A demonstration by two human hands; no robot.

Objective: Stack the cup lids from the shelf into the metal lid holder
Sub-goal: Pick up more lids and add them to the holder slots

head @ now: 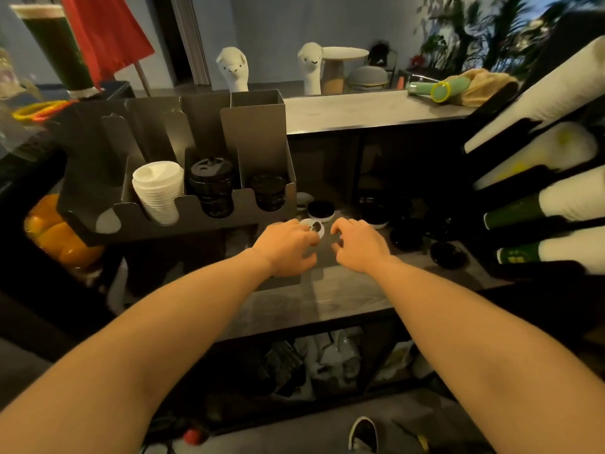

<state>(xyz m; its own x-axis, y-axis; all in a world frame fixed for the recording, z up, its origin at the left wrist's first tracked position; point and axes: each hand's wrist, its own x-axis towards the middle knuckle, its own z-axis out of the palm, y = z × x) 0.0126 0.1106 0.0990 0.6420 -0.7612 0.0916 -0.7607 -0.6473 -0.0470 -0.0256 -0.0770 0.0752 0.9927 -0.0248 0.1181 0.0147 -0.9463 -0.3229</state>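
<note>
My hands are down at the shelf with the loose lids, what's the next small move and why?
Probably lift the white lid that your left hand seems to grip and carry it left to the white stack in the metal lid holder. It's the lid already at your fingers, it matches that stack, and your right hand, loosely curled, holds nothing.

Shelf (327,299) open between lid holder (255,132) and cup rack (509,189).

At frame centre, the left hand (288,247) pinches a small round white plastic lid (313,228). The right hand (357,245) is just beside it, fingers loosely curled. Left of centre, the grey metal lid holder (258,132) holds a stack of white lids (158,191) and stacks of black lids (212,188).
</note>
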